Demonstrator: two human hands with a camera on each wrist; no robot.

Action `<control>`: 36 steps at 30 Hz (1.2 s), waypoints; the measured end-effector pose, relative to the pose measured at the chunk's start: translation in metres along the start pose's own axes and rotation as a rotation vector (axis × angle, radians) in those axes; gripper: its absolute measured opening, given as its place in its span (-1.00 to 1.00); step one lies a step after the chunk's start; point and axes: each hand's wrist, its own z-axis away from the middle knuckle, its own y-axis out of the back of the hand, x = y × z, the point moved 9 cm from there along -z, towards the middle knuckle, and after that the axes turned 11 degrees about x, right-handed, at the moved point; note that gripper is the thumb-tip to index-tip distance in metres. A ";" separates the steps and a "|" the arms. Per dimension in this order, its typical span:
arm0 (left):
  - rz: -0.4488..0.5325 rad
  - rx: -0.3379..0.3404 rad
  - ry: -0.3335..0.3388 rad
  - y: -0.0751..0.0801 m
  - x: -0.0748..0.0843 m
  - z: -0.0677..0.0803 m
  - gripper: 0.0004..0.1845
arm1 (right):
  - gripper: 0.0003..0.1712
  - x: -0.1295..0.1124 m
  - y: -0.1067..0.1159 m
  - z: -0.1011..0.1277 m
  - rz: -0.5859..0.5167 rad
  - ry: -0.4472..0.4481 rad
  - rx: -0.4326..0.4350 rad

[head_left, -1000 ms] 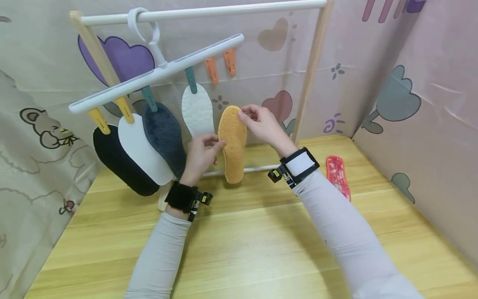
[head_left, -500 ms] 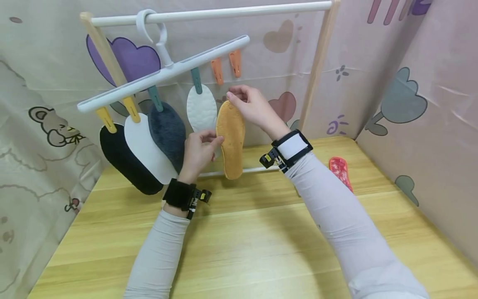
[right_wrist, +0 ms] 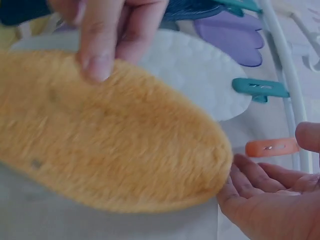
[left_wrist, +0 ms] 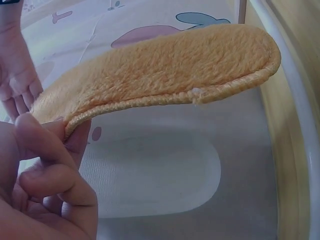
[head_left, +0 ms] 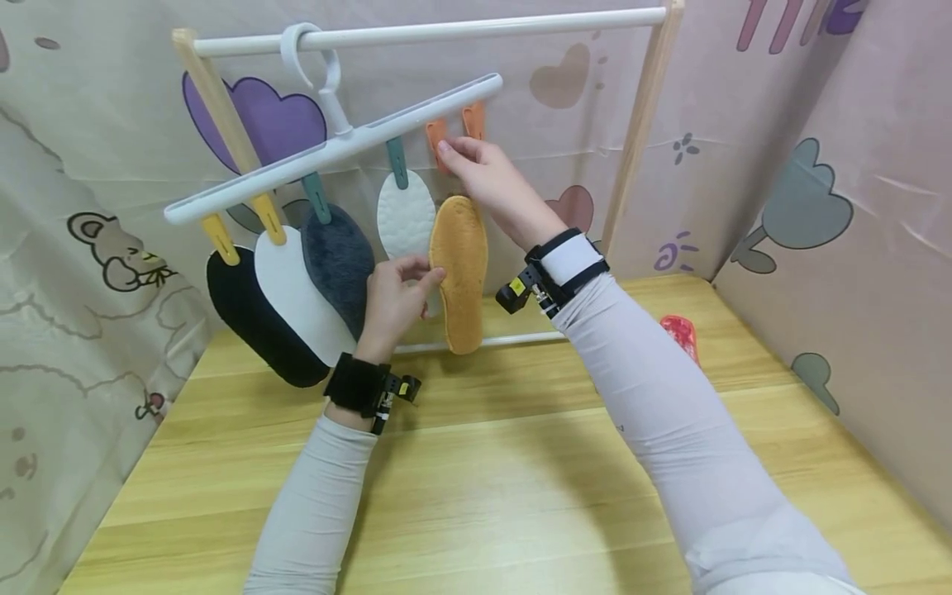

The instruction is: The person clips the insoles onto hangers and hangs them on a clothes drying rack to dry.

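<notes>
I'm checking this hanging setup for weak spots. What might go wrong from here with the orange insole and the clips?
1. The left hand alone pinches the orange fleece insole by its edge, so it may slip or flop.
2. The right hand touches the orange clip, apart from the insole's top; they may not line up.
3. The white clip hanger already tilts; pulling might swing it further.

4 insoles (head_left: 327,264) hang from the hanger (head_left: 335,145) (left side); another insole (head_left: 680,332) lies on the table (head_left: 483,479), right.

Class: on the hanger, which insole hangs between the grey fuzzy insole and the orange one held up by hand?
The quilted white insole, clipped on a teal peg; the head view shows it.
</notes>
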 end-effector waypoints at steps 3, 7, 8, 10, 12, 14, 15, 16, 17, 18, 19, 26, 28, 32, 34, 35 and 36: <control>-0.003 0.002 0.001 0.001 0.000 -0.001 -0.84 | -0.29 -0.001 -0.001 -0.003 -0.074 -0.046 0.007; -0.001 0.001 -0.004 0.001 -0.002 -0.001 -0.83 | -0.33 -0.002 0.000 -0.007 -0.098 -0.064 0.025; 0.001 0.000 -0.005 0.001 -0.002 -0.001 -0.83 | -0.34 -0.002 0.000 -0.007 -0.102 -0.064 0.028; 0.006 -0.001 -0.008 0.001 -0.001 -0.001 -0.83 | -0.37 -0.003 0.000 -0.008 -0.109 -0.060 0.033; 0.008 -0.001 -0.011 0.002 0.000 0.000 -0.83 | -0.39 -0.003 0.000 -0.009 -0.114 -0.052 0.037; 0.009 0.001 -0.013 0.002 0.000 -0.001 -0.83 | -0.41 -0.005 0.000 -0.008 -0.107 -0.036 0.036; 0.008 0.002 -0.016 0.002 0.001 -0.001 -0.83 | -0.41 -0.005 -0.001 -0.008 -0.102 -0.027 0.035; 0.008 0.003 -0.017 0.002 0.001 -0.001 -0.83 | -0.42 -0.006 -0.001 -0.008 -0.098 -0.023 0.034; 0.008 0.004 -0.020 0.002 0.002 -0.001 -0.83 | -0.41 -0.006 -0.001 -0.008 -0.096 -0.021 0.033; 0.009 0.005 -0.022 0.003 0.002 -0.001 -0.83 | -0.41 -0.007 -0.001 -0.008 -0.092 -0.018 0.033; 0.008 0.007 -0.024 0.003 0.002 -0.002 -0.83 | -0.40 -0.007 -0.001 -0.007 -0.088 -0.015 0.033; 0.014 0.012 -0.017 0.003 0.003 -0.002 -0.83 | -0.43 -0.009 0.000 -0.009 -0.113 0.002 0.037; 0.017 0.012 -0.012 0.003 0.003 -0.002 -0.82 | -0.44 -0.009 0.001 -0.009 -0.120 0.006 0.036; 0.023 0.016 -0.007 0.003 0.002 -0.002 -0.82 | -0.45 -0.009 0.005 -0.008 -0.126 0.015 0.038; 0.024 0.021 -0.008 0.003 0.002 -0.002 -0.82 | -0.46 -0.009 0.006 -0.007 -0.127 0.027 0.039; 0.025 0.023 -0.007 0.003 0.002 -0.002 -0.83 | -0.47 -0.008 0.007 -0.007 -0.132 0.031 0.041; 0.025 0.026 -0.007 0.003 0.002 -0.002 -0.83 | -0.47 -0.008 0.007 -0.007 -0.137 0.037 0.041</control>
